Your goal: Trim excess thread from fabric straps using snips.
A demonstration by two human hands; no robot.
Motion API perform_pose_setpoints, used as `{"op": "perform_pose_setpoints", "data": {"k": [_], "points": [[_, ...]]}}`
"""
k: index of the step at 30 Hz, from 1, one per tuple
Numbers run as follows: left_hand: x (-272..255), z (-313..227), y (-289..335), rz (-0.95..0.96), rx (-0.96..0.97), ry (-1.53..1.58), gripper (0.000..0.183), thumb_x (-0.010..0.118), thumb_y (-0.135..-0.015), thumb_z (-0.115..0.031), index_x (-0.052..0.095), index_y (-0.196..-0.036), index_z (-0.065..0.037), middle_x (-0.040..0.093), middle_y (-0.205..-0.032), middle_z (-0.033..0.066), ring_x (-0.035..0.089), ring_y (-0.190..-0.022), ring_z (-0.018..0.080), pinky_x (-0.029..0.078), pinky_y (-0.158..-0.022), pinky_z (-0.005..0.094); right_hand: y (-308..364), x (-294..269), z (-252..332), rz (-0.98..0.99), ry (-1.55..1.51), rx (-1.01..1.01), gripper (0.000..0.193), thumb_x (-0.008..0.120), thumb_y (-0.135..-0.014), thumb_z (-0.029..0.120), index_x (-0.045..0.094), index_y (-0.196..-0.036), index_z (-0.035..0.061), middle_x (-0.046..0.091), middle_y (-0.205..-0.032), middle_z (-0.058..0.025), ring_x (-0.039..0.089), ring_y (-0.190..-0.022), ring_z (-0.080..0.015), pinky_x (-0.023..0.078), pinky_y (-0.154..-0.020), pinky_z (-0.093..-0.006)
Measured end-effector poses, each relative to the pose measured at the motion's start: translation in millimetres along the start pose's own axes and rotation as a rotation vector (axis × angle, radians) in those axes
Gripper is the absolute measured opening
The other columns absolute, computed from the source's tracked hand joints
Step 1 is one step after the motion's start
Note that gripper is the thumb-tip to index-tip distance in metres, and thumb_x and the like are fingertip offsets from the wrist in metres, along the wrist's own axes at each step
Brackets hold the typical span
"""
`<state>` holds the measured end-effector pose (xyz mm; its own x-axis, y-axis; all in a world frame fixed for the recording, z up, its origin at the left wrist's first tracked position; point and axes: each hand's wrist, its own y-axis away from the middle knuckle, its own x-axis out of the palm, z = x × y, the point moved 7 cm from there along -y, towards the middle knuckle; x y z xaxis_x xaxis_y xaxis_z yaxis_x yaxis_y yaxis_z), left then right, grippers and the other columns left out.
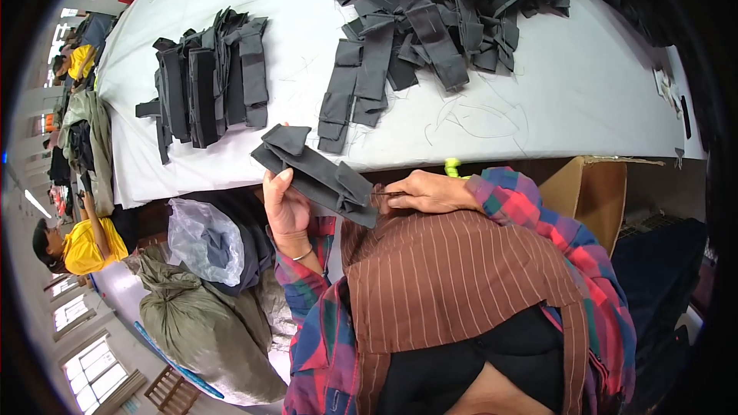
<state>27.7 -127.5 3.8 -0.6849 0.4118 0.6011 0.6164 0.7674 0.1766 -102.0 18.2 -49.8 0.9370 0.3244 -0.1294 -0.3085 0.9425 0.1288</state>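
While my left grip [287,211] pinches the dark folded strip [324,173], it could slip if my right grip [430,190], contents unclear to me, tugs its end.

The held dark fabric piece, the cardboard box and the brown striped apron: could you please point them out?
Held dark fabric piece [329,174]: head view, near its middle.
Cardboard box [601,198]: head view, a side panel.
Brown striped apron [453,277]: head view, its middle.
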Motion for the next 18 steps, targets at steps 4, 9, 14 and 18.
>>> {"op": "perform_pose_setpoints", "data": {"k": [4,9,14,18], "points": [[-32.3,-13.2,-1.3,-0.062,0.002,-0.112,0.048,0.055,-0.086,-0.010,0.042,-0.129,0.004,0.058,-0.113,0.0129,0.062,-0.091,0.0222,0.052,-0.080,0.0336,12.1,-48.0,7.1,-0.355,-0.186,-0.053,0.028,0.047,-0.099,0.022,0.063,-0.101,-0.0008,0.068,-0.103,-0.0103,0.061,-0.099,-0.0180,0.045,-0.090,-0.0303],[-31.9,-50.2,-24.9,-0.139,0.051,-0.601,0.051,0.061,-0.085,-0.001,0.044,-0.132,0.004,0.059,-0.102,0.0067,0.058,-0.079,0.0125,0.048,-0.069,0.0249,51.1,-99.7,-6.9,-0.843,-0.122,-0.078,0.025,0.044,-0.100,0.016,0.061,-0.096,-0.0012,0.065,-0.113,-0.0148,0.058,-0.108,-0.0205,0.041,-0.096,-0.0322],[-8.3,-158.2,-76.3,-0.250,0.604,-1.418,0.056,0.071,-0.078,-0.008,0.050,-0.128,0.005,0.054,-0.094,0.0080,0.056,-0.091,0.0153,0.046,-0.078,0.0273,54.1,-89.3,-26.4,-0.831,-0.080,-0.061,0.027,0.044,-0.101,0.019,0.061,-0.097,-0.0021,0.066,-0.107,-0.0121,0.060,-0.104,-0.0184,0.043,-0.092,-0.0298],[-41.7,-230.3,-145.0,-0.387,0.884,-1.774,0.061,0.070,-0.081,-0.028,0.048,-0.129,0.002,0.051,-0.121,0.0221,0.051,-0.111,0.0365,0.042,-0.094,0.0400,46.1,-86.1,-16.8,-0.801,-0.079,-0.067,0.028,0.045,-0.101,0.020,0.062,-0.100,-0.0024,0.067,-0.103,-0.0102,0.060,-0.097,-0.0151,0.045,-0.087,-0.0272]]}}
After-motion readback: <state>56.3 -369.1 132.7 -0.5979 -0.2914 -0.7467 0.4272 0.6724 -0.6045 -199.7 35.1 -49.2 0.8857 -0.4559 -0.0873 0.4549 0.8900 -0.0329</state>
